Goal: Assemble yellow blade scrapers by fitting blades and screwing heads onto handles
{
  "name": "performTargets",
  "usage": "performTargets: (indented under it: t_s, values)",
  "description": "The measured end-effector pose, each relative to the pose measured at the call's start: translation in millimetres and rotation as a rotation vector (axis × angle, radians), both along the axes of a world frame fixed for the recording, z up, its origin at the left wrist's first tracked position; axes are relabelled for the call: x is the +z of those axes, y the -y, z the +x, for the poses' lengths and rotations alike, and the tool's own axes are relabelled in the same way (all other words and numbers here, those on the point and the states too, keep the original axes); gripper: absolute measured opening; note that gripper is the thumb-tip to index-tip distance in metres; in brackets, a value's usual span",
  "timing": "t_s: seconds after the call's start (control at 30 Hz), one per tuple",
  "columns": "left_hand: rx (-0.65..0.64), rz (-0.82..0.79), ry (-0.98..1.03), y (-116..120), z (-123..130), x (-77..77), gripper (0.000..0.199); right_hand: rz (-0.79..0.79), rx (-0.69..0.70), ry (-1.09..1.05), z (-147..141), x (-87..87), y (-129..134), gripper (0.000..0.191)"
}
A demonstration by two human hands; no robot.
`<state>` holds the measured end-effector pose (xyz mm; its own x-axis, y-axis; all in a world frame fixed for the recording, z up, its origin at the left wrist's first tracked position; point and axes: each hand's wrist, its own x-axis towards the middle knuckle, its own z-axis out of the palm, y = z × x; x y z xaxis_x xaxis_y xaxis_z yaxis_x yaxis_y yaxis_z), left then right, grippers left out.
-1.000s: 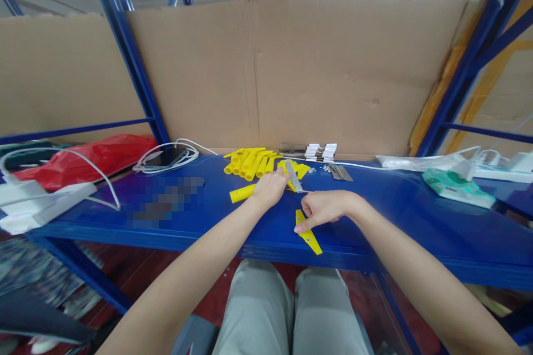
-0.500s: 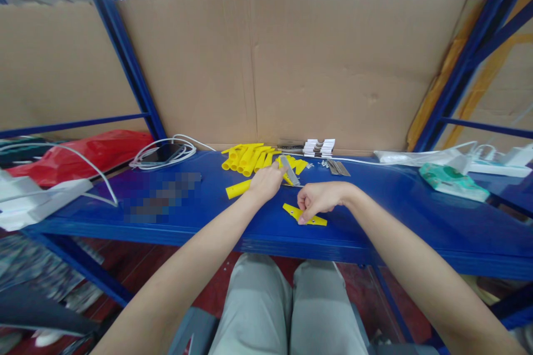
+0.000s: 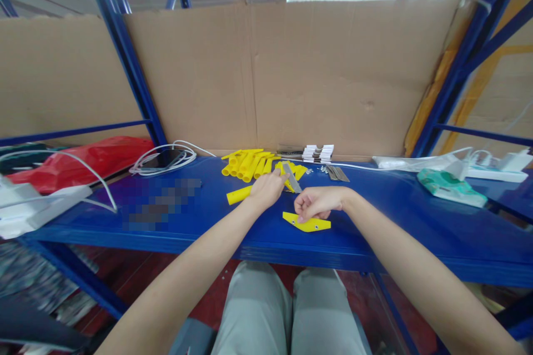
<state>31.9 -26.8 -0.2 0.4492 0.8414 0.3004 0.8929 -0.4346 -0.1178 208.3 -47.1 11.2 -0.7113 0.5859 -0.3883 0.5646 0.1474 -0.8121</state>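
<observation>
My left hand is closed around a yellow tube-shaped handle, whose round end sticks out to the left of the wrist. Just beyond its fingers lies a grey metal blade; whether it joins the handle is hidden. My right hand has curled fingers, with the thumb and forefinger at the upper edge of a flat yellow piece with two small holes or screws. Behind the left hand, several more yellow handles lie in a pile.
White-topped bundled pieces, thin metal strips and small screws lie toward the back of the blue table. A green-and-white packet lies right; a red bag, coiled white cable and power strip lie left. Cardboard stands behind.
My right hand has shifted slightly up and right on the flat yellow piece, uncovering more of its face and its holes. My left hand stays nearly in place. The view has tilted slightly.
</observation>
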Motion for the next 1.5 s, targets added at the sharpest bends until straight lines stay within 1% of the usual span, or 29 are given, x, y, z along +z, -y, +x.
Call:
performTargets:
  t_s: [0.1,0.2,0.27,0.33,0.43,0.5,0.6,0.7,0.8,0.93,1.0,1.07,1.17,1.27,1.4,1.5]
  values:
    - [-0.002,-0.018,0.006,-0.1,0.0,-0.1,0.045,-0.003,-0.005,-0.110,5.1,1.0,-1.4,0.035]
    - [-0.006,-0.025,0.011,0.3,0.1,0.0,0.045,0.035,-0.059,-0.187,9.2,7.5,0.5,0.030]
    - [-0.005,-0.023,0.019,0.9,0.3,0.0,0.045,0.068,-0.141,-0.259,10.1,12.1,2.2,0.027]
    - [-0.006,-0.018,0.028,2.0,0.9,0.1,0.044,0.104,-0.255,-0.364,9.9,14.5,2.0,0.026]
    - [-0.025,-0.013,0.038,4.9,3.1,0.8,0.044,0.170,-0.406,-0.517,8.7,11.8,-4.3,0.026]
    - [-0.042,-0.009,0.034,7.4,5.1,1.8,0.043,0.205,-0.484,-0.576,7.5,7.0,-10.9,0.025]
    - [-0.062,0.000,0.012,10.4,7.4,3.2,0.040,0.234,-0.591,-0.583,5.3,-0.1,-19.4,0.023]
    - [-0.073,0.009,0.000,11.3,7.7,3.7,0.038,0.225,-0.668,-0.564,3.5,-3.3,-22.5,0.022]
    - [-0.076,0.025,0.016,10.5,7.2,3.1,0.036,0.201,-0.698,-0.576,2.6,-2.3,-22.0,0.021]
    - [-0.091,0.032,0.029,9.4,7.3,2.1,0.034,0.153,-0.695,-0.610,0.3,0.7,-20.7,0.028]
    - [-0.096,0.029,0.031,9.2,7.3,1.8,0.033,0.142,-0.713,-0.591,-2.4,1.3,-19.5,0.029]
    - [-0.098,0.026,0.030,9.0,7.1,1.7,0.033,0.161,-0.751,-0.539,-6.3,1.0,-17.6,0.026]
    - [-0.095,0.025,0.033,8.9,6.7,1.5,0.034,0.247,-0.822,-0.434,-12.6,-1.9,-15.4,0.017]
    - [-0.087,0.017,0.043,9.2,6.9,1.5,0.033,0.434,-0.857,-0.312,-17.4,-7.6,-17.1,0.009]
    - [-0.076,0.007,0.025,9.1,7.4,1.6,0.033,0.781,-0.770,-0.158,-19.6,-12.9,-22.0,0.007]
    - [-0.067,0.006,0.019,7.6,6.9,1.3,0.032,0.916,-0.701,-0.056,-19.5,-9.9,-19.0,0.014]
